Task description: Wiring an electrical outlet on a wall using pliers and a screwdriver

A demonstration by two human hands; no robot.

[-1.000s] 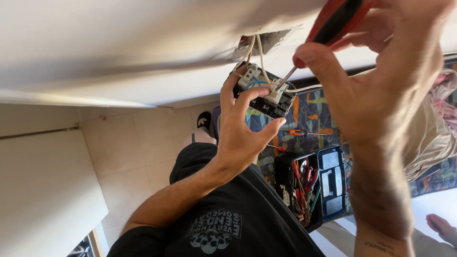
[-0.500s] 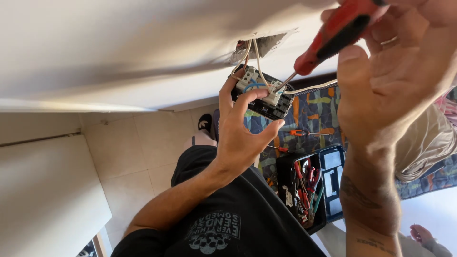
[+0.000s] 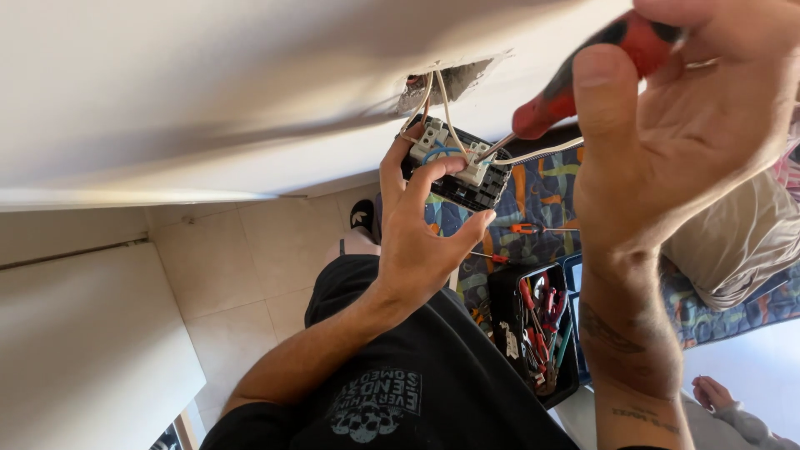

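Hands: left (image 3: 417,242) grips socket (image 3: 457,171), right (image 3: 667,125) screwdriver (image 3: 575,83); toolbox (image 3: 533,333) holds pliers.

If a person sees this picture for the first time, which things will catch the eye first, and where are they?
Near the top centre, the left hand holds an electrical wall socket module that hangs on wires from a rough hole in the white wall. At the upper right, the right hand has a red-handled screwdriver in its grip, the tip at the module's terminals. Below, on the floor, stands an open black tool case full of red-handled tools.
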